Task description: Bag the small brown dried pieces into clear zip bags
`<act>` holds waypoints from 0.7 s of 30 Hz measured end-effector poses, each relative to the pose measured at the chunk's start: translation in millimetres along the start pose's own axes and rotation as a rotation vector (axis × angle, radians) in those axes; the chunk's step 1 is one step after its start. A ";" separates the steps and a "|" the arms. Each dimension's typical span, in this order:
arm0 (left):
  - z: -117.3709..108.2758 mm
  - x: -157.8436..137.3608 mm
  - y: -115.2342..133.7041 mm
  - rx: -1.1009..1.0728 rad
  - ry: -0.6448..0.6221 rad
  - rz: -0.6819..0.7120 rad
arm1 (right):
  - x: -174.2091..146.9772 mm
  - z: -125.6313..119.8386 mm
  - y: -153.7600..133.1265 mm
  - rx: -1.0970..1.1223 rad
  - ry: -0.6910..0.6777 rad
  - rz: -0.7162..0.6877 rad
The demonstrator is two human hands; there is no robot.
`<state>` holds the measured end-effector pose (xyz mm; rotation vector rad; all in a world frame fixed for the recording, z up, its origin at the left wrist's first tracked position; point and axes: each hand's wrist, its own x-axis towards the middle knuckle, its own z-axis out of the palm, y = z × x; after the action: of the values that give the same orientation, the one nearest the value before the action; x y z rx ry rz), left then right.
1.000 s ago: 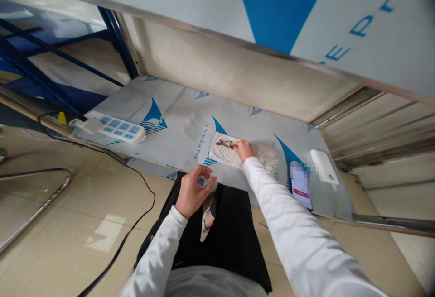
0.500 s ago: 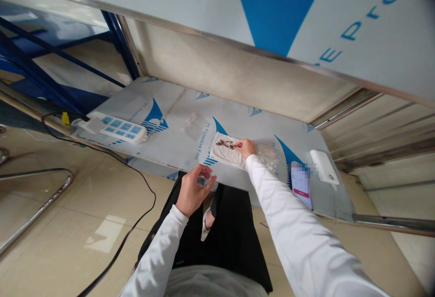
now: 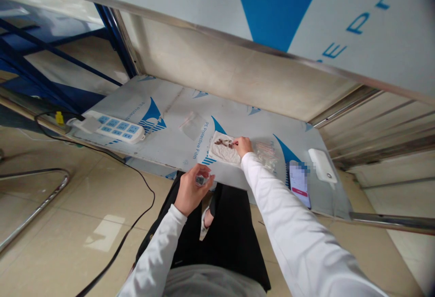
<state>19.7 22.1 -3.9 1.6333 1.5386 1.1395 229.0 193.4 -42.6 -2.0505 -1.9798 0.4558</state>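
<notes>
My left hand point(image 3: 192, 190) holds a small clear cup point(image 3: 203, 178) at the near edge of the shelf, its fingers curled round the side. Something dark and reddish shows inside or through the cup. My right hand point(image 3: 244, 146) is pinched over a white tissue-like pad point(image 3: 224, 153) lying on the shelf. Small brown, dried-looking bits point(image 3: 224, 142) lie on this pad, and my right fingertips touch their right end. Whatever sits between those fingertips is too small to make out.
Clear plastic bags point(image 3: 267, 154) lie right of the pad, another small bag point(image 3: 193, 124) behind left. A phone point(image 3: 299, 184) and white device point(image 3: 322, 165) are at right. A power strip point(image 3: 118, 127) is at left on the film-covered shelf point(image 3: 176, 107); an upper panel point(image 3: 190, 2) overhangs.
The whole view has shifted slightly. Both hands keep nearly the same places, the left round the cup and the right pinched at the brown bits.
</notes>
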 end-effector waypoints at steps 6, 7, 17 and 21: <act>-0.1 0.4 -1.7 -0.002 0.012 -0.012 | -38.5 -31.3 -22.1 0.245 0.088 -0.102; 0.3 1.1 -0.5 -0.007 0.014 -0.012 | -55.5 -38.3 -31.5 0.306 0.096 -0.129; -1.0 0.8 30.5 -0.035 -0.037 0.067 | -175.3 -73.0 -107.9 0.461 -0.021 -0.492; -3.2 -3.9 34.7 -0.023 -0.024 0.077 | -177.9 -81.2 -109.4 0.248 -0.096 -0.540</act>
<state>32.8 13.2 27.4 1.6983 1.4536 1.1693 156.0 23.1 83.4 -1.3002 -2.2824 0.6429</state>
